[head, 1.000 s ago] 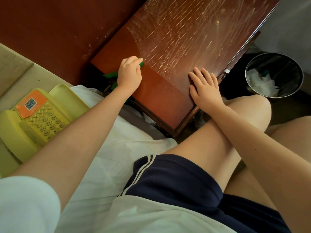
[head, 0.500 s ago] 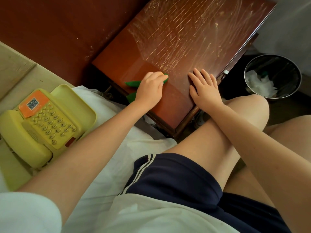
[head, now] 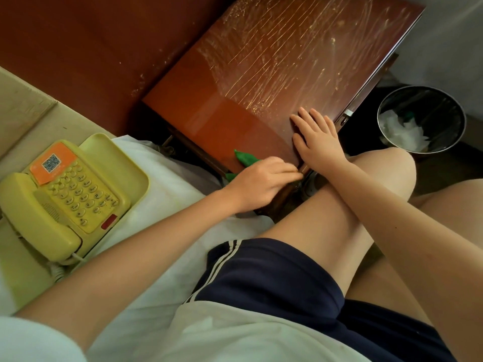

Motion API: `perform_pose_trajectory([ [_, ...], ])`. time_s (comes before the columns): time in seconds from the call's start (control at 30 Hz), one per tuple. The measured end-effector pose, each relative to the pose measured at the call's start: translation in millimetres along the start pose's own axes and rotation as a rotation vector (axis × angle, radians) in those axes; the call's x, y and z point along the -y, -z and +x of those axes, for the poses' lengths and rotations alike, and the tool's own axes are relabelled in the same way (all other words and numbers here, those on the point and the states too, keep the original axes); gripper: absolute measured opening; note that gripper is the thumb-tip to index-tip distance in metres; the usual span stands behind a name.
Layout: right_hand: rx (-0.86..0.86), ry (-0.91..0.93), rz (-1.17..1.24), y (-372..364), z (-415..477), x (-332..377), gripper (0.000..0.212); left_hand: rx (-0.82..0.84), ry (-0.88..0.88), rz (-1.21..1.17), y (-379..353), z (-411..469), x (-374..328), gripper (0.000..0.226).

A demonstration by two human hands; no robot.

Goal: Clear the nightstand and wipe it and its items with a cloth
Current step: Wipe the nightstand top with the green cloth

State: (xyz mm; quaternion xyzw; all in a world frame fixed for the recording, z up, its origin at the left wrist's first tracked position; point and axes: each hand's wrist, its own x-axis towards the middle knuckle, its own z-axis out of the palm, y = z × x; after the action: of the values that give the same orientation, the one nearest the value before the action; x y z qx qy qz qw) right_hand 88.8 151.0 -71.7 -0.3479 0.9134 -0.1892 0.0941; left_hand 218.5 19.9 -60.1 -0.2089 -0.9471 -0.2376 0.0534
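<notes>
Green cloth (head: pixel 245 158), one, gripped under curled left hand (head: pixel 264 182) at nightstand (head: pixel 261 74) near corner; right hand (head: pixel 317 138) flat, fingers spread. One yellow phone (head: pixel 65 197) on bed (head: pixel 167 184), one bin (head: pixel 420 118).

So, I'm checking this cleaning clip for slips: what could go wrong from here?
The left hand holds the green cloth at the near corner of the nightstand, so grime may be swept onto the white sheet. The right hand lies flat on the top and may hide an unwiped patch. The yellow phone lies close beside the left forearm; a backward swing could knock it.
</notes>
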Motion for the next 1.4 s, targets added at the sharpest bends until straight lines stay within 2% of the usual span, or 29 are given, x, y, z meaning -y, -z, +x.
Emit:
perform_pose_trajectory([
  [0.07, 0.002, -0.001, 0.025, 0.3, -0.1, 0.0, 0.046, -0.113, 0.186, -0.04, 14.6, -1.9, 12.3, 0.033],
  [0.17, -0.023, -0.005, 0.019, 0.6, 0.1, 1.2, 0.045, -0.294, 0.509, 0.026, 36.5, -2.3, 44.0, 0.033],
  [0.27, -0.087, -0.018, -0.01, 1.6, 2.9, 0.7, 0.044, -0.338, 0.744, 0.132, 52.6, 0.7, 83.5, 0.034],
  [0.37, -0.148, -0.049, -0.004, 3.6, 7.8, -5.4, 0.043, -0.376, 0.894, 0.188, 61.7, 8.1, 112.9, 0.035],
  [0.47, -0.184, -0.075, 0.014, 3.6, 11.1, -11.4, 0.043, -0.377, 0.961, 0.219, 65.9, 19.3, 125.7, 0.036],
  [0.63, -0.183, -0.087, 0.009, -1.1, 12.9, -14.5, 0.042, -0.334, 0.946, 0.265, 63.3, 22.4, 127.4, 0.036],
  [1.03, -0.16, -0.094, 0.008, -1.1, 12.9, -15.2, 0.044, -0.248, 0.732, 0.251, 51.8, 23.8, 108.6, 0.036],
  [1.4, -0.128, -0.097, 0.001, -0.5, 13.4, -14.3, 0.045, -0.178, 0.422, 0.165, 14.5, 33.1, 38.7, 0.032],
])
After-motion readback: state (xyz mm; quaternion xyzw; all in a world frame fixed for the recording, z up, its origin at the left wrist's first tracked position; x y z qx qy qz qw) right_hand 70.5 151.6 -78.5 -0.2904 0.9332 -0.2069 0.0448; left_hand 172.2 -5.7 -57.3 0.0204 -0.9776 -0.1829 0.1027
